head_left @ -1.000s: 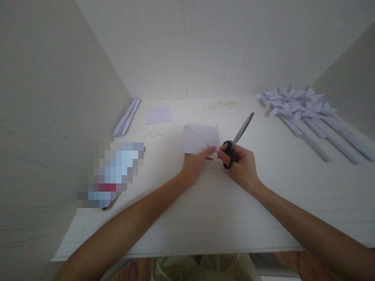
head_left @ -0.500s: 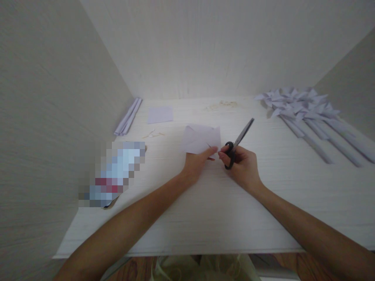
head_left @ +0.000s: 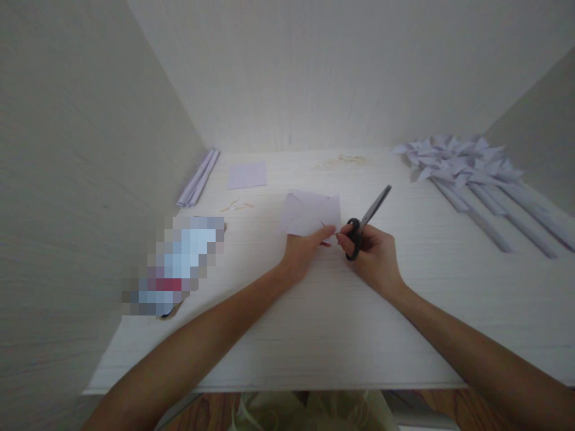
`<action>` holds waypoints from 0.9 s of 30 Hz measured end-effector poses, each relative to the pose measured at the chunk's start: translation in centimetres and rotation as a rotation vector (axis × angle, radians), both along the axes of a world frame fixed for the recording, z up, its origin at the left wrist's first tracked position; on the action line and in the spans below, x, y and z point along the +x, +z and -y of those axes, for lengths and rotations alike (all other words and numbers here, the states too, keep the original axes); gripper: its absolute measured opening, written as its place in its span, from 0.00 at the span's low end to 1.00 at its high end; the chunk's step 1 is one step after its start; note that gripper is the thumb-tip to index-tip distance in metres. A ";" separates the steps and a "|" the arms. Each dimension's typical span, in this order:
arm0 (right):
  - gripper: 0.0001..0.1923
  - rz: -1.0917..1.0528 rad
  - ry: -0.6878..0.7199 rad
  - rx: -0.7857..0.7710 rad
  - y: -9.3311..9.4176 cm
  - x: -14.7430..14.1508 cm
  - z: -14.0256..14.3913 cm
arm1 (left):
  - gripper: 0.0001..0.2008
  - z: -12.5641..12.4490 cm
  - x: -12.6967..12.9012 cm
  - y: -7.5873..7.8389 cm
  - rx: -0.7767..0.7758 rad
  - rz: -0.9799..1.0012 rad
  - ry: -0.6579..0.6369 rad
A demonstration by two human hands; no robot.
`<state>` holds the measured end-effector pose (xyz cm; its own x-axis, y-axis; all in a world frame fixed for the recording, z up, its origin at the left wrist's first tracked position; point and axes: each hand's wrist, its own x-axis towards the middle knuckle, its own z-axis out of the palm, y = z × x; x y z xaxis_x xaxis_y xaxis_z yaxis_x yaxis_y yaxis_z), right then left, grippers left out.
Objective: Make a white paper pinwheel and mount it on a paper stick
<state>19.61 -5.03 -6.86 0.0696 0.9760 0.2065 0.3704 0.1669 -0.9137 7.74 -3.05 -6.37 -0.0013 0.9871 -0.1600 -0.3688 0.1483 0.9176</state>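
Note:
Near the middle of the table, my left hand is closed on a square sheet of paper, thumb on top and fingers underneath. Short slits show in the sheet near its corners. My right hand has the black-handled scissors in its grasp, blades pointing up and away to the right, clear of the paper. The right thumb and forefinger meet beside the sheet's near right corner; whether they pinch that corner I cannot make out.
On the right lie several paper pinwheels on rolled paper sticks. Rolled paper tubes rest along the left wall, with a flat paper square beside them. Small thin sticks and a pixelated phone-like object lie left.
Almost nothing differs. The whole view has shifted slightly; both hands, the paper and the scissors keep the same pose.

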 end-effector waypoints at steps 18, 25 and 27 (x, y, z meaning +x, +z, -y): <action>0.07 -0.024 0.001 0.020 0.4 -0.3 0.1 | 0.06 0.1 0.0 0.3 0.006 -0.012 -0.014; 0.05 -0.033 0.013 0.064 0.3 -0.3 0.0 | 0.07 0.1 -0.1 0.2 0.010 -0.025 -0.032; 0.05 -0.049 0.021 0.058 0.4 -0.3 0.0 | 0.07 0.1 -0.1 0.1 0.023 -0.026 -0.040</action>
<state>19.34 -5.04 -6.51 0.0610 0.9638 0.2597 0.3219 0.2273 -0.9191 7.61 -3.11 -6.28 0.0342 0.9898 -0.1379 -0.3387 0.1413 0.9302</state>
